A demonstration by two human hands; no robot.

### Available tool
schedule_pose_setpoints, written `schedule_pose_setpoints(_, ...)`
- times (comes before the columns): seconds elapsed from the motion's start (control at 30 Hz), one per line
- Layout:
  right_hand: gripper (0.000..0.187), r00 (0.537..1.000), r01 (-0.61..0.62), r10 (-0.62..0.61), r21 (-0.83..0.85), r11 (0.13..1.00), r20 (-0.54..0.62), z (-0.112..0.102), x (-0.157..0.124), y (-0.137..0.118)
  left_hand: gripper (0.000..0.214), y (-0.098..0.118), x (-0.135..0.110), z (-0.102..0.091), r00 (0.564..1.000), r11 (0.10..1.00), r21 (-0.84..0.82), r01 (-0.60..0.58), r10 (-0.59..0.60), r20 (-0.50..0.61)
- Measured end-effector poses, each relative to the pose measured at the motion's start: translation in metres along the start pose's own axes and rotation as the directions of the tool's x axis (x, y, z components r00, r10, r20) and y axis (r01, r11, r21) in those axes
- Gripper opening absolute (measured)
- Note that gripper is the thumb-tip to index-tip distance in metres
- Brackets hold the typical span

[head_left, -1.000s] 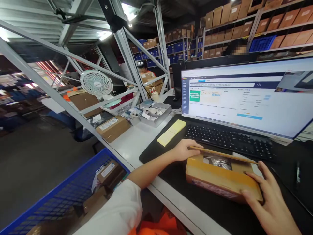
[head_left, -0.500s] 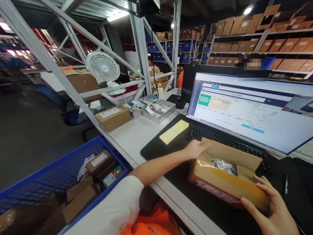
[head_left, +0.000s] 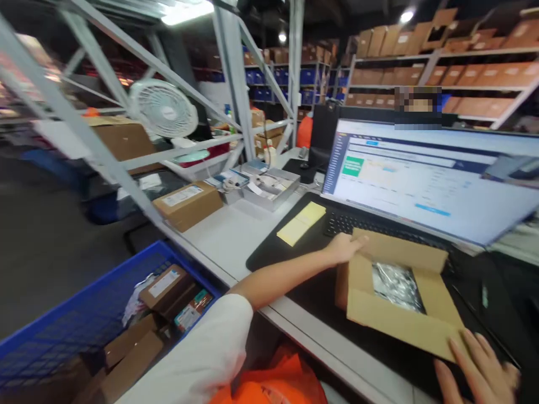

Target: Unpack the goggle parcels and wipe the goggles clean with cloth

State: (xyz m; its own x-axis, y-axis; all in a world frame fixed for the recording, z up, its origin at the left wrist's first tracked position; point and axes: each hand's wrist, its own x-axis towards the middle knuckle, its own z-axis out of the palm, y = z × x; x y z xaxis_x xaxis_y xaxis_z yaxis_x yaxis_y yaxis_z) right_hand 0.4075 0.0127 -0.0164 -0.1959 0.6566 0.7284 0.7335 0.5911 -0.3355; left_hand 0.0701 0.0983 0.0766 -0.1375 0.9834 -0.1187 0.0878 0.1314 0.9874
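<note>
1. On my feed: open cardboard box (head_left: 400,328) sits on the black desk mat (head_left: 269,255), right of centre, in front of the keyboard (head_left: 343,223).
2. Far flap stands up, leaning back over the keys; near flap is folded out towards the wearer.
3. Inside I see something in shiny, clear-to-silvery plastic wrap (head_left: 396,285); can't tell what's under it.
4. Left hand (head_left: 343,248): clamped on the box's far-left corner, thumb along the far flap's top.
5. Right hand (head_left: 480,370): fingers spread, fingertips touching the near flap's right corner, thumb lower and away from them. I can't tell whether it pinches the cardboard.
6. The hands are well apart, at opposite corners of the box.
7. Monitor (head_left: 404,179) is lit, behind the keyboard; page text too blurred for me to read.
8. Yellow paper stack (head_left: 302,223) lies on the mat, left of the keyboard. Pen (head_left: 485,294) lies right of the box.
9. Worktop (head_left: 231,230), white, continues left: labelled carton (head_left: 189,206) near its edge, shallow grey tray (head_left: 273,197) with small items beside it.
10. Blue plastic crate (head_left: 84,303) below the edge at left, holding cartons.
</note>
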Motion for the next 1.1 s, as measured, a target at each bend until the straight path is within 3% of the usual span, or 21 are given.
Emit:
schedule_pose_setpoints(0.03,0.078,0.992,0.092,-0.09,-0.026,0.995,0.09,-0.005,-0.005,-0.009,0.05,0.0,0.001,0.0,1.0,1.0,-0.016,0.011,-0.011,0.028)
schedule_pose_setpoints(0.1,0.079,0.971,0.213,-0.198,-0.102,0.972,0.138,-0.018,-0.004,-0.021,0.045,0.001,0.008,0.0,0.996,0.998,-0.051,0.046,-0.042,0.08)
schedule_pose_setpoints(0.2,0.036,0.951,0.229,-0.205,-0.077,0.97,0.233,-0.05,0.037,-0.026,0.037,0.002,0.022,0.001,0.986,0.994,-0.044,0.099,-0.092,0.14)
schedule_pose_setpoints(0.23,0.031,0.931,0.216,-0.2,-0.019,0.976,0.305,-0.06,0.06,-0.027,0.035,0.004,0.026,0.001,0.986,0.995,-0.026,0.097,-0.092,0.14)
schedule_pose_setpoints(0.33,0.048,0.771,0.008,-0.033,0.043,0.999,0.636,-0.075,0.142,-0.028,0.044,0.015,0.027,0.0,0.999,0.999,0.043,0.015,-0.016,0.03)
schedule_pose_setpoints(0.4,0.041,0.702,-0.025,-0.008,0.036,0.999,0.712,-0.064,0.188,-0.032,0.059,0.025,0.015,-0.001,0.97,0.964,0.169,-0.208,0.225,-0.094)
schedule_pose_setpoints(0.43,0.036,0.68,-0.01,-0.048,0.074,0.997,0.732,-0.054,0.204,-0.036,0.058,0.03,0.005,-0.001,0.907,0.89,0.264,-0.371,0.408,-0.103)
schedule_pose_setpoints(0.47,0.034,0.638,0.012,-0.098,0.118,0.993,0.764,-0.042,0.214,-0.04,0.051,0.034,-0.007,-0.001,0.809,0.763,0.355,-0.54,0.587,-0.033)
schedule_pose_setpoints(0.5,0.033,0.604,0.041,-0.149,0.156,0.987,0.783,-0.031,0.218,-0.045,0.04,0.036,-0.019,-0.001,0.69,0.6,0.412,-0.686,0.716,0.105)
schedule_pose_setpoints(0.53,0.031,0.582,0.08,-0.2,0.189,0.979,0.788,-0.021,0.217,-0.049,0.029,0.038,-0.032,0.0,0.576,0.443,0.42,-0.792,0.77,0.274)
schedule_pose_setpoints(0.57,0.031,0.573,0.115,-0.241,0.214,0.97,0.783,-0.014,0.212,-0.052,0.025,0.039,-0.043,0.001,0.496,0.338,0.392,-0.856,0.754,0.431)
schedule_pose_setpoints(0.6,0.032,0.588,0.141,-0.272,0.234,0.962,0.762,-0.011,0.205,-0.053,0.025,0.039,-0.052,0.002,0.446,0.279,0.363,-0.889,0.704,0.553)
schedule_pose_setpoints(0.67,0.035,0.678,0.135,-0.285,0.266,0.955,0.678,-0.014,0.188,-0.049,0.032,0.036,-0.064,0.004,0.417,0.243,0.342,-0.908,0.616,0.669)
schedule_pose_setpoints(0.73,0.034,0.803,0.049,-0.217,0.301,0.952,0.556,-0.026,0.175,-0.036,0.042,0.032,-0.067,0.004,0.42,0.255,0.337,-0.906,0.632,0.651)
schedule_pose_setpoints(0.8,0.029,0.885,-0.112,-0.071,0.359,0.927,0.46,-0.04,0.165,-0.019,0.052,0.026,-0.065,0.004,0.432,0.296,0.322,-0.899,0.716,0.549)
schedule_pose_setpoints(0.9,0.029,0.887,-0.363,0.156,0.446,0.818,0.436,-0.052,0.149,0.005,0.064,0.017,-0.062,0.004,0.437,0.313,0.354,-0.881,0.825,0.358)
schedule_pose_setpoints(1.03,0.036,0.841,-0.49,0.293,0.413,0.767,0.454,-0.039,0.12,0.025,0.062,0.005,-0.065,0.0,0.324,0.221,0.479,-0.849,0.935,0.144)
schedule_pose_setpoints(1.1,0.044,0.809,-0.539,0.321,0.402,0.741,0.493,-0.026,0.105,0.031,0.052,-0.006,-0.071,-0.006,0.315,0.262,0.548,-0.794,0.949,0.003)
